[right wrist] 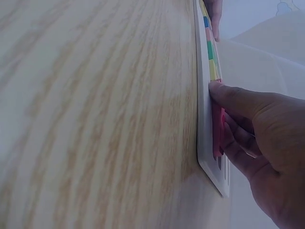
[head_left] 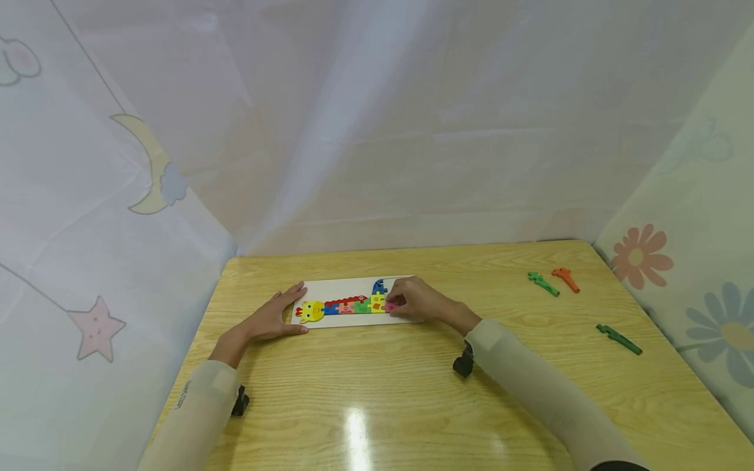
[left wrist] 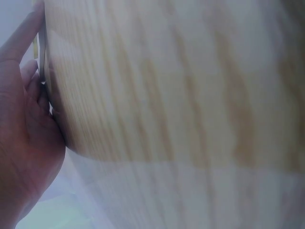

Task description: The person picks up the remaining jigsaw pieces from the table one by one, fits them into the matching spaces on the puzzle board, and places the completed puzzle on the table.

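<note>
A white puzzle board (head_left: 341,288) with a giraffe puzzle lies flat on the table. At its left end is the yellow giraffe head (head_left: 310,312); blue, salmon, green and yellow pieces (head_left: 377,302) follow to the right, with a red strip above. My left hand (head_left: 272,315) spans the board's left end, fingers and thumb stretched along opposite edges. In my right hand (head_left: 417,299), thumb and fingers pinch a pink-red puzzle piece (right wrist: 218,129) over the board's right part, beside the yellow piece. The fingers partly cover that end in the head view.
On the table's right side lie a light green piece (head_left: 543,284), an orange piece (head_left: 566,279) and a dark green piece (head_left: 618,339). A patterned cloth (head_left: 448,163) hangs behind the wooden table (head_left: 330,399).
</note>
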A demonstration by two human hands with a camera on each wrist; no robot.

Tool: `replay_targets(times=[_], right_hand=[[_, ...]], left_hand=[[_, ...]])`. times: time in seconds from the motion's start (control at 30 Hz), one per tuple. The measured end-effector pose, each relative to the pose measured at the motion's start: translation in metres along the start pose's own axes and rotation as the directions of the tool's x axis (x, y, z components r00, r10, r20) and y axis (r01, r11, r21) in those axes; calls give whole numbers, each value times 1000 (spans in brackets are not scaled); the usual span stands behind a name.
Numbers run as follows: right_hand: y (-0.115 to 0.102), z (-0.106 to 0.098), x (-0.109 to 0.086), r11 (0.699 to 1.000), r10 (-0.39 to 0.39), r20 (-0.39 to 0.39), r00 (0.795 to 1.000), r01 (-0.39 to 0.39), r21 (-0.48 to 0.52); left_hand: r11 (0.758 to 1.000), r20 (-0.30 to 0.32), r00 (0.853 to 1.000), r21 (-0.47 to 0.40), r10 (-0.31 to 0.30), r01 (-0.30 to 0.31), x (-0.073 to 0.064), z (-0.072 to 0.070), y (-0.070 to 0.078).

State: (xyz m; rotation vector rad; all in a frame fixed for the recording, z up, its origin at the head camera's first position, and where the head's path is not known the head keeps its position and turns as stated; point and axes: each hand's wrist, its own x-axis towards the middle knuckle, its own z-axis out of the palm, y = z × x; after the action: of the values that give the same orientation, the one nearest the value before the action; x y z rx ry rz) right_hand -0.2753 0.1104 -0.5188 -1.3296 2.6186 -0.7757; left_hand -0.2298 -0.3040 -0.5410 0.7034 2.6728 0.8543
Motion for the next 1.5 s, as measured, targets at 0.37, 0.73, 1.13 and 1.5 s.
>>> replay_targets(times=[0.37, 0.73, 1.13, 1.5], right_hand=[[-1, -1, 1, 999, 31, 16, 999, -32, 12], [-4, -5, -6, 1000, 15, -13, 1000, -15, -11], [-3, -16, -16, 1000, 31, -34, 999, -31, 3], [1, -21, -28, 998, 67, -38, 997, -67, 1]], left_hand=[[1000, 2, 1000, -4, -2, 2, 0, 0, 0], [1000, -6, 1000, -13, 13, -13, -1, 1, -1], [1000, -12, 1000, -14, 18, -18, -2, 1, 1], [1000, -17, 1000, -7, 20, -20, 0, 2, 0]])
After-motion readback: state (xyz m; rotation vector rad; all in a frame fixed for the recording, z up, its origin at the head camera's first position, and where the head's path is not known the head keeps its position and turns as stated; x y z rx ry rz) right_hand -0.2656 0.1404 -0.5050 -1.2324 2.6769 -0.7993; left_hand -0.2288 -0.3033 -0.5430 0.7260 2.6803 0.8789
